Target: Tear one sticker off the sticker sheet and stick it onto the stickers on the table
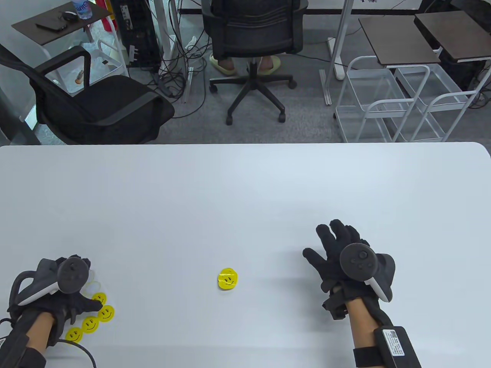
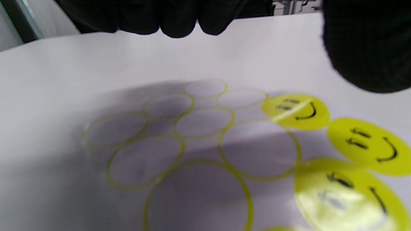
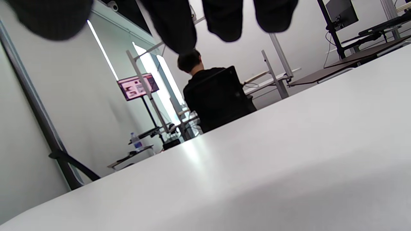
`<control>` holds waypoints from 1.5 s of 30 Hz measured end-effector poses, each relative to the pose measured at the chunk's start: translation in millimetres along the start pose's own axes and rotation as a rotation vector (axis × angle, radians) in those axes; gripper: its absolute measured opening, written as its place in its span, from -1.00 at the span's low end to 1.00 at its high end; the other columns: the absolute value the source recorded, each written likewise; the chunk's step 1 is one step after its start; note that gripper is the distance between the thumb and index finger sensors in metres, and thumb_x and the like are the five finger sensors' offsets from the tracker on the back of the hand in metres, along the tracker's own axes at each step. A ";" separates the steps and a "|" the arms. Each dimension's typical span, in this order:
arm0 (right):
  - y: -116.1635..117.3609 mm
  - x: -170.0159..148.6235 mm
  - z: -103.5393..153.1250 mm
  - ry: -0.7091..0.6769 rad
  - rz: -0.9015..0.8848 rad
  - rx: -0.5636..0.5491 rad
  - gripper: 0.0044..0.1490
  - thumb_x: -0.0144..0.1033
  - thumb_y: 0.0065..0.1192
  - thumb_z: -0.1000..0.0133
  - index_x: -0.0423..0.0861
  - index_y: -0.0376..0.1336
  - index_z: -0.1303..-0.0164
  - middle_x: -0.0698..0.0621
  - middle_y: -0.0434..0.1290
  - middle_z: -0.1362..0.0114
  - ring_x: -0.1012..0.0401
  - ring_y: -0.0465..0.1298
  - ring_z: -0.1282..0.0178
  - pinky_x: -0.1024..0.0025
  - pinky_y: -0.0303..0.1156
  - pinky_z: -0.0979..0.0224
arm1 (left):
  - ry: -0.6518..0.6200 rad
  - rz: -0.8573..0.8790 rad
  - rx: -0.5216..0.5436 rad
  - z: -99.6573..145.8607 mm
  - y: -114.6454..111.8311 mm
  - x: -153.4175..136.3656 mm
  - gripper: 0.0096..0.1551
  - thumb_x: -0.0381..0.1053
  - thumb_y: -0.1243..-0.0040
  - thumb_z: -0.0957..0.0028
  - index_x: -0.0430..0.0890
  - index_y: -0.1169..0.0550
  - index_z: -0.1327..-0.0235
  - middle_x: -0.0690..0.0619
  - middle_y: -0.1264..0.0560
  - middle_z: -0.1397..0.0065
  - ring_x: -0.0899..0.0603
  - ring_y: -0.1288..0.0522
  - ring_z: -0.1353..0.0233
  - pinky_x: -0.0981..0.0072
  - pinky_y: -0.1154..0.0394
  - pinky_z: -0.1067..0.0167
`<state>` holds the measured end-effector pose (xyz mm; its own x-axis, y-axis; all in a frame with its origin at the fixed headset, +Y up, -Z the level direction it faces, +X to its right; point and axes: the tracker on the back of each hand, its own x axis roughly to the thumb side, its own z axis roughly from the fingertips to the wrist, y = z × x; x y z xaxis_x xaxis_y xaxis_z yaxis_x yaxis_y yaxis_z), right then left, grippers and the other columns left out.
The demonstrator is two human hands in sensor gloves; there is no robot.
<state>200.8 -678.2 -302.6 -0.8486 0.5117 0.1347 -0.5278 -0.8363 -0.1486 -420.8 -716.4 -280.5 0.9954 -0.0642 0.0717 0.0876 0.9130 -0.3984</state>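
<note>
Table view: two gloved hands sit low on a white desk (image 1: 245, 184), each with a tracker strapped to its back. The left hand (image 1: 67, 291) rests at the desk's near left corner on the sticker sheet (image 1: 90, 306), a clear backing whose remaining yellow smiley stickers (image 1: 90, 324) fan out just to the right of and below the thumb. Whether this hand pinches the sheet or merely lies over it cannot be told from above. The left wrist view looks down on the same sheet (image 2: 199, 134): rows of empty yellow-ringed circles cover most of the backing, with smiley stickers (image 2: 369, 144) left along its right side, and dark fingertips (image 2: 179, 22) hanging above the far edge with a gap of bare desk showing beneath them. Near the middle of the desk's front half lies a small stack of yellow stickers (image 1: 228, 279), one smiley face on top, well apart from both hands. The right hand (image 1: 337, 253) is spread open with fingers splayed, holding nothing, to the right of that stack. In the right wrist view its fingertips (image 3: 221, 22) hang free above the bare desk (image 3: 289, 160), with a seated person (image 3: 208, 93) in black beyond.
</note>
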 end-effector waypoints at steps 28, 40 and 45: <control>-4.2 5.2 1.7 -0.075 -0.067 0.016 0.04 0.34 0.04 -0.05 -0.09 0.13 -0.63 -0.32 0.06 -0.76 -0.48 0.00 -0.64 -0.67 -0.09 -0.41 | 0.203 -0.025 0.158 -1.7 -15.3 27.6 -0.42 -0.02 -0.46 0.06 0.08 -0.56 -0.28 -0.01 -0.46 -0.56 -0.26 -0.56 -0.44 0.17 -0.65 -0.29; 0.8 6.5 -2.1 -0.085 -0.089 0.041 0.04 0.33 0.04 -0.05 -0.09 0.13 -0.63 -0.32 0.06 -0.76 -0.48 0.00 -0.65 -0.66 -0.08 -0.42 | 0.180 -0.009 0.382 -2.9 42.4 60.2 -0.44 -0.12 -0.31 0.00 0.05 -0.53 -0.34 -0.06 -0.47 -0.56 -0.32 -0.51 -0.49 0.01 -0.57 -0.35; 1.3 7.2 -1.9 -0.092 -0.092 0.047 0.04 0.33 0.04 -0.06 -0.09 0.11 -0.64 -0.32 0.06 -0.76 -0.47 0.02 -0.64 -0.65 -0.05 -0.42 | 0.109 0.050 0.539 -0.9 70.0 90.6 -0.42 -0.15 -0.28 -0.01 0.05 -0.50 -0.37 -0.07 -0.47 -0.56 -0.33 -0.50 -0.50 -0.03 -0.54 -0.36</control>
<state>193.9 -675.3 -303.7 -0.7885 0.5681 0.2356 -0.5992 -0.7960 -0.0860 -324.4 -658.7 -302.7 0.9987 -0.0303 -0.0415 0.0354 0.9912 0.1274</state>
